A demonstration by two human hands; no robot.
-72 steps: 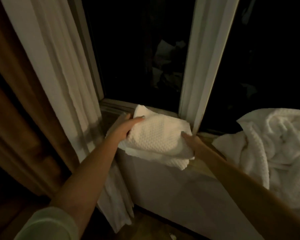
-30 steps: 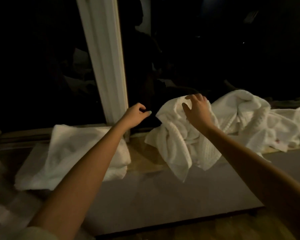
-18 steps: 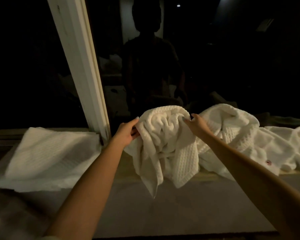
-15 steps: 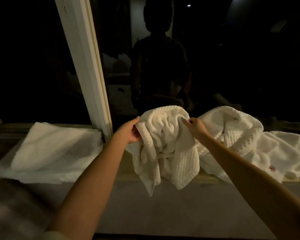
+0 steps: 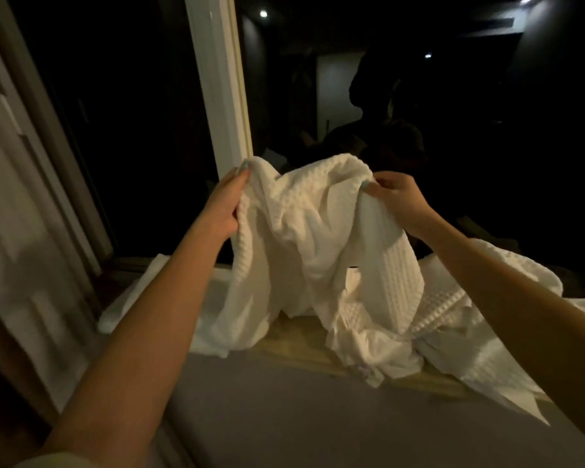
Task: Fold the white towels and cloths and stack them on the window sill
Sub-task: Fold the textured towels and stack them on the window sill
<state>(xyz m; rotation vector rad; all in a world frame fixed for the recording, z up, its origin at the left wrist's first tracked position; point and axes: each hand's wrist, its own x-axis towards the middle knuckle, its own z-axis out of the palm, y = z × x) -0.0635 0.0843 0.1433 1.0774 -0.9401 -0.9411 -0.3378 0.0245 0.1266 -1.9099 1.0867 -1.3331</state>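
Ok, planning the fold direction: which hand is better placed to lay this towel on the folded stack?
Left, probably. The left hand grips the towel on the side nearest the folded stack, which lies on the sill under that forearm; the right hand holds the other edge, above the unfolded pile.

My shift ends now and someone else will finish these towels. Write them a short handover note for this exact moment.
Left hand grips the raised white towel at its upper left edge; right hand pinches the upper right edge. The towel hangs crumpled above the window sill, not yet folded.
Done: a folded towel lies on the sill's left end.
Left: fold the held towel, stack it on the folded one, then do the unfolded heap on the right.
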